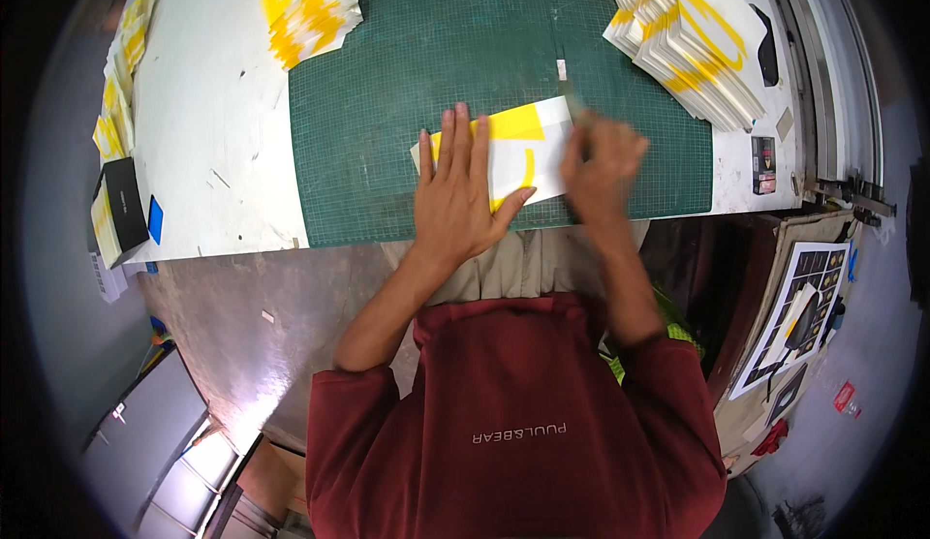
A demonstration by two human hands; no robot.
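Note:
A white and yellow printed booklet or folded sheet point(542, 156) lies at a slant on the green cutting mat point(417, 64). Flat on its left part rests my left hand point(455, 190), fingers spread and pressing down. My right hand point(603, 166) is at the booklet's right edge, smeared by motion, its fingers curled. A slim greyish blade-like tool point(574, 105) juts up from those fingers along that edge; its exact kind is blurred. Just above the booklet's upper right corner, a small white strip point(562, 69) lies on the mat.
Stacks of similar yellow and white pieces stand at the far right point(688, 40) and far left point(315, 6). A black box point(124, 212) and a blue card point(155, 219) sit at the table's left end. A small dark box point(764, 165) lies at right, near a metal rail point(833, 84).

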